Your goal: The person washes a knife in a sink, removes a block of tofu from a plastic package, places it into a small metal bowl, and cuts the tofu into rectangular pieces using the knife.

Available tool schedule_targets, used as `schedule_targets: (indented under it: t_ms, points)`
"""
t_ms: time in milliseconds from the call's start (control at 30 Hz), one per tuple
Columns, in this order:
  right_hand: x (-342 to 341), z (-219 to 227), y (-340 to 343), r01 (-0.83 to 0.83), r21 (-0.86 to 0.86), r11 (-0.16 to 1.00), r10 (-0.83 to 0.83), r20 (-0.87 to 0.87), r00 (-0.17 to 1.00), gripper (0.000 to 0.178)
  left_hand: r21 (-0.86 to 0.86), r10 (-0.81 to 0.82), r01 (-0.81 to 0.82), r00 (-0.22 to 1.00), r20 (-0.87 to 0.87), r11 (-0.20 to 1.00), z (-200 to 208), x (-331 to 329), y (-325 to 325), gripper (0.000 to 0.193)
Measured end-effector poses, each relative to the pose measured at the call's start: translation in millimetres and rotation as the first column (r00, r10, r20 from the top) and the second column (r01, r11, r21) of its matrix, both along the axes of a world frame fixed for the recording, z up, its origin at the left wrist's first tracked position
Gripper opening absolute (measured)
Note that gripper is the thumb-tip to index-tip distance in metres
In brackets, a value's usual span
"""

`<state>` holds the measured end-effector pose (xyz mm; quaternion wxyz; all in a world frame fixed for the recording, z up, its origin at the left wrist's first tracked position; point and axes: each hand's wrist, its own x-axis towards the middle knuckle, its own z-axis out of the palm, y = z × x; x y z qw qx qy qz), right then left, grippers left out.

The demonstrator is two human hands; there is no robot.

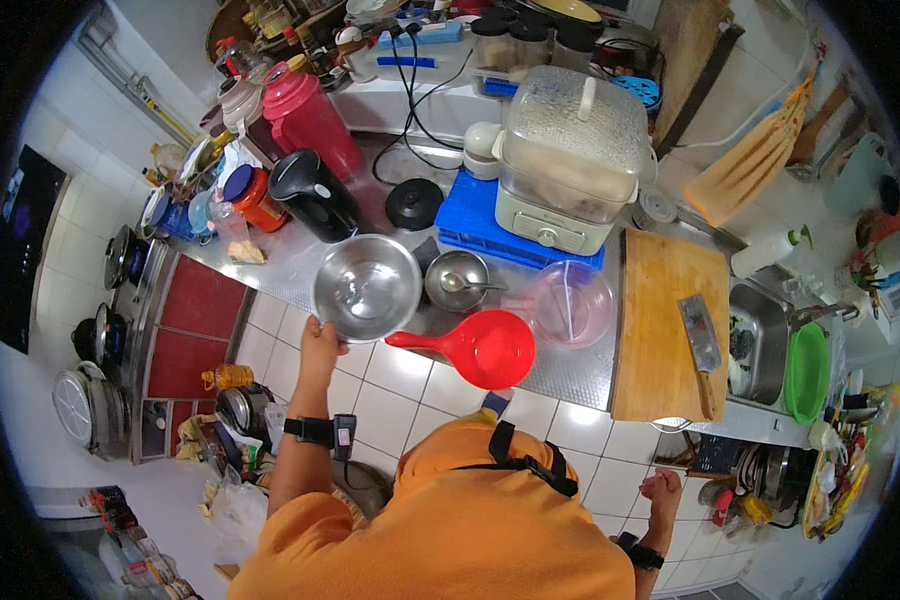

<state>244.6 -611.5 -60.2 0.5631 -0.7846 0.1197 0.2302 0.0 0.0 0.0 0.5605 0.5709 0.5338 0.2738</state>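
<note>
My left hand grips the near rim of a shiny stainless steel bowl at the counter's front edge. The bowl looks slightly tilted. To its right sits a smaller steel bowl with a metal spoon in it. In front of that, a red ladle-shaped water scoop lies with its handle pointing left, towards my left hand. A clear pinkish plastic scoop stands to the right. My right hand hangs low at my right side, away from the counter, its fingers curled with nothing visible in them.
Behind the bowls stand a black kettle, a black lid and a cream electric steamer on a blue base. Rightward, a cleaver rests on a wooden cutting board, beside the sink and a green basin.
</note>
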Motion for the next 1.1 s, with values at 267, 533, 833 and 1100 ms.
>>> schedule_targets:
  t_ms: [267,533,833,1100]
  points:
    - [19,16,42,-0.026,-0.025,0.999,0.025,-0.028,0.999,0.015,0.007,0.161,-0.160,0.985,-0.055,0.987,-17,-33,45,0.008]
    - [10,21,65,-0.054,-0.061,0.997,0.050,-0.067,0.997,0.017,0.014,-0.034,0.035,0.997,-0.064,0.999,-28,5,52,0.015]
    - [29,23,41,0.003,-0.109,0.994,-0.009,-0.051,0.999,0.016,0.193,-0.179,0.237,0.944,-0.276,0.952,-20,68,46,0.027]
    - [37,15,-1,-0.027,-0.087,0.996,0.024,-0.029,0.999,0.018,0.290,-0.090,0.363,0.746,-0.660,0.885,3,100,18,0.032]
